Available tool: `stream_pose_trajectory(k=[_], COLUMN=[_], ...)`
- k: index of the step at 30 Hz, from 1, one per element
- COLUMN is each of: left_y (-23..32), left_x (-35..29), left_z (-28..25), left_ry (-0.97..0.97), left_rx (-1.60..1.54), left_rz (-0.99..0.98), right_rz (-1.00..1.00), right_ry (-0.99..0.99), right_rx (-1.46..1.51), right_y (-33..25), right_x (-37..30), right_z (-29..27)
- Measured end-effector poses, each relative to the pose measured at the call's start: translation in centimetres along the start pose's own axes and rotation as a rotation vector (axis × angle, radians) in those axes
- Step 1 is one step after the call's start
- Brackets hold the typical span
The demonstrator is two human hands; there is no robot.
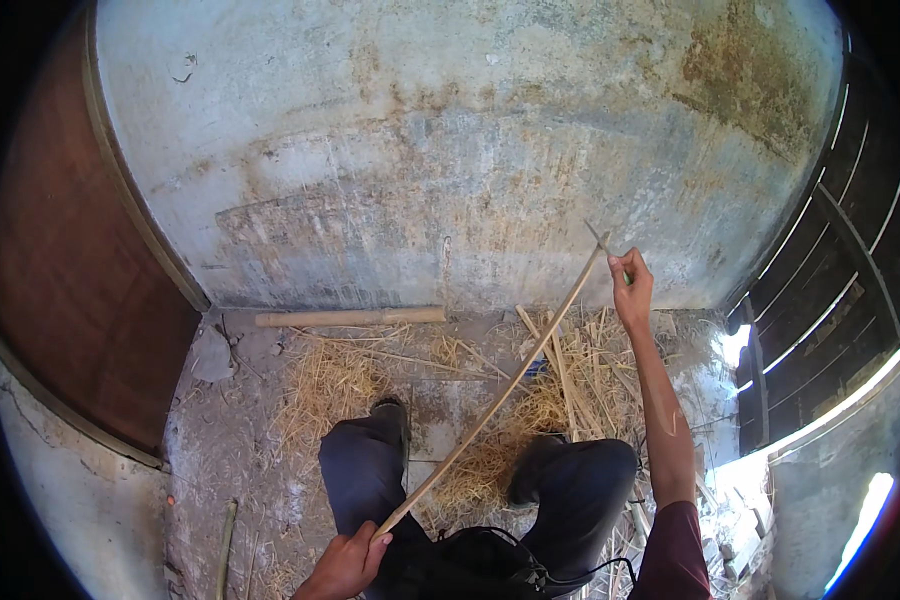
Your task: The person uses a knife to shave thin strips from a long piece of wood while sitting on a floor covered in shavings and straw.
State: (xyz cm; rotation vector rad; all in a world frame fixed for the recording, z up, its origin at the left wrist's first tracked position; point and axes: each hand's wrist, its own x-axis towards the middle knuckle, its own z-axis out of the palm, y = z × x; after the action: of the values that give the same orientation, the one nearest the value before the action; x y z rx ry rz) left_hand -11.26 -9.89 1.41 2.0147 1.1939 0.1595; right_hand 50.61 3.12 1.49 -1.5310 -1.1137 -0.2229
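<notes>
A long, narrow bamboo strip (498, 398) slants up across the view from lower left to upper right. My left hand (346, 568) is closed around its near end, low in front of my left leg. Out at arm's length, my right hand (633, 288) pinches a knife (598, 238) with a thin grey blade; a bit of green shows at its handle. The blade crosses the strip's far end. Whether it touches the strip there, I cannot tell.
Pale shavings (335, 385) lie heaped around my feet, with loose strips (562, 375) at the right. A bamboo pole (350, 317) lies along the stained wall (450, 150). A greenish stick (227, 550) is at lower left. A brown door (80, 260) and dark slats (830, 270) flank me.
</notes>
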Motion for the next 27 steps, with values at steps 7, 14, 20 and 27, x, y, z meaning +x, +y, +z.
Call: stream_pose_trajectory(k=[7, 14, 20, 27], left_y=[-0.2, -1.0, -2.2, -6.0], left_x=[0.8, 0.9, 1.6, 4.5], left_z=[0.7, 0.9, 0.6, 0.2], left_ry=[-0.002, 0.028, -0.021, -0.399], left_rx=[0.009, -0.005, -0.081, -0.674], left_rz=[0.034, 0.077, 0.093, -0.118], right_rz=[-0.03, 0.788, 1.067, 1.041], right_ry=[0.048, -0.201, 0.093, -0.162], right_rx=[0.147, 0.772, 1.34, 1.173], right_y=[3.0, 2.4, 7.4, -1.1], right_x=[-1.1, 0.5, -1.0, -4.3], right_z=[-0.8, -2.4, -3.9, 0.1])
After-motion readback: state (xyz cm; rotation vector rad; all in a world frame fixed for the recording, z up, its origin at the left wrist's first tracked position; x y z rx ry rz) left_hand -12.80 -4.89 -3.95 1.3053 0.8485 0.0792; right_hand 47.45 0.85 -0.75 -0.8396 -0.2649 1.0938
